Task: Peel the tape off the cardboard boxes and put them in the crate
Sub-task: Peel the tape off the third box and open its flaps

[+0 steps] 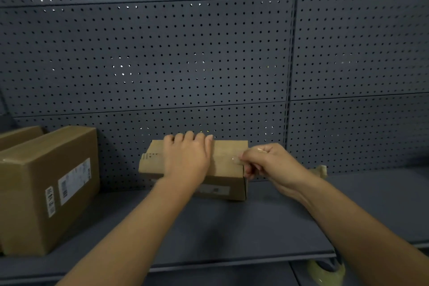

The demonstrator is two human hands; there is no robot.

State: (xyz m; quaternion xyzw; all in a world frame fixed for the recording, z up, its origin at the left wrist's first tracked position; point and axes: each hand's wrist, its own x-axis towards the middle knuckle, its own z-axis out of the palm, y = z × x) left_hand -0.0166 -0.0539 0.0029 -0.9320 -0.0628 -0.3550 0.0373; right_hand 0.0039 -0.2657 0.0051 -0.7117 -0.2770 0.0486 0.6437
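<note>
A: Left hand (pixel 186 158)?
B: Flat, fingers straight, pressing the small cardboard box (pixel 222 165) on the shelf (pixel 232 227).
A: Right hand (pixel 269 162)?
B: Just right of it, pinching clear tape (pixel 236 158) at the box's top edge. Larger box (pixel 41 190) far left.

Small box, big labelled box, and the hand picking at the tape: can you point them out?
small box (pixel 226 158), head view, bare top right of the left hand.
big labelled box (pixel 30 193), head view, front face.
right hand (pixel 267 160), head view, back of the hand.
</note>
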